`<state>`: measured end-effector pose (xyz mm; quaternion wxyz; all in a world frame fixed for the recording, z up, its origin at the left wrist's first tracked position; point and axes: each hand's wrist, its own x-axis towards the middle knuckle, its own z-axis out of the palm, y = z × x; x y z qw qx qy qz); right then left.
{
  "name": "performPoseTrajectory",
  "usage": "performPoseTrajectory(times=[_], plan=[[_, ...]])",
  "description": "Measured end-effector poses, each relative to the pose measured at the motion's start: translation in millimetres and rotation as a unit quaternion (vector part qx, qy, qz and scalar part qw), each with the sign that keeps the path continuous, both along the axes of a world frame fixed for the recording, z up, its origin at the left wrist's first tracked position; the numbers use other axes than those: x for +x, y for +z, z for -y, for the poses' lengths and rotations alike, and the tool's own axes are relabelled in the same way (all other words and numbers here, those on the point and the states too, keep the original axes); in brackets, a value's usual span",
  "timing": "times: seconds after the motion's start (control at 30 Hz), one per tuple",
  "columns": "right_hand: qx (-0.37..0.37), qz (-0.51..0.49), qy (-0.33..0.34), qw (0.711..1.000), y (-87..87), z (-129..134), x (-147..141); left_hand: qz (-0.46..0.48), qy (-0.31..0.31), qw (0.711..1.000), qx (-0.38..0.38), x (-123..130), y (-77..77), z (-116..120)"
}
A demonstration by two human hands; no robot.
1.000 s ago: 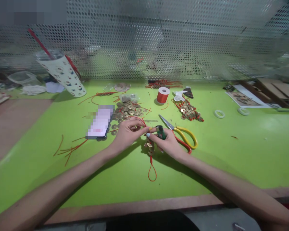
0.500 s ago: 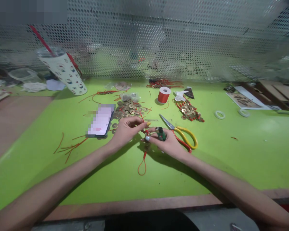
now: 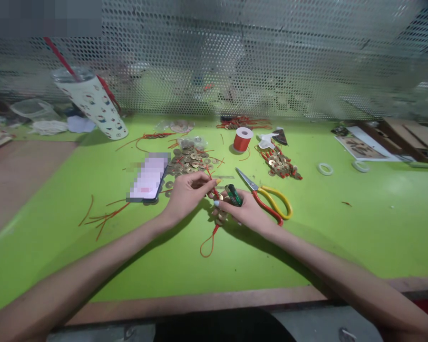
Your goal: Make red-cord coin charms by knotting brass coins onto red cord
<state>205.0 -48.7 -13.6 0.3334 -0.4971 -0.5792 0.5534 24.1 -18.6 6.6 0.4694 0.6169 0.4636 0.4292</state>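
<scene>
Coin string (image 3: 219, 218) was left of scissors (image 3: 255, 188), loop (image 3: 207, 244) swung farther from them. Left hand (image 3: 187, 195) pinched red cord (image 3: 210, 174); right hand (image 3: 248, 210) pinched coins, gripping lighter (image 3: 234, 195). Cord probably became easier to work.

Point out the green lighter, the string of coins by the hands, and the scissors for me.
Green lighter (image 3: 236, 196): head view, on its green body.
String of coins (image 3: 220, 217): head view, on the coins above the red loop.
Scissors (image 3: 255, 187): head view, at the pivot.
</scene>
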Motion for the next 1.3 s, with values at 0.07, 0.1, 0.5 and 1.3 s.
performPoseTrajectory(times=[0.07,0.1,0.5,1.3], plan=[[-0.005,-0.008,0.007,1.0,1.2,-0.1,-0.3,-0.005,0.006,1.0,-0.008,0.6,-0.4,1.0],[-0.005,-0.011,0.012,1.0,2.0,0.0,-0.6,-0.008,0.01,1.0,-0.012,1.0,-0.7,1.5],[-0.02,-0.067,0.004,0.998,-0.7,0.0,-0.9,-0.028,-0.031,0.999,-0.034,-2.5,2.8,-5.9],[0.001,-0.079,-0.056,0.995,0.7,2.7,-4.9,-0.009,-0.012,0.999,-0.031,1.4,0.2,-2.8]])
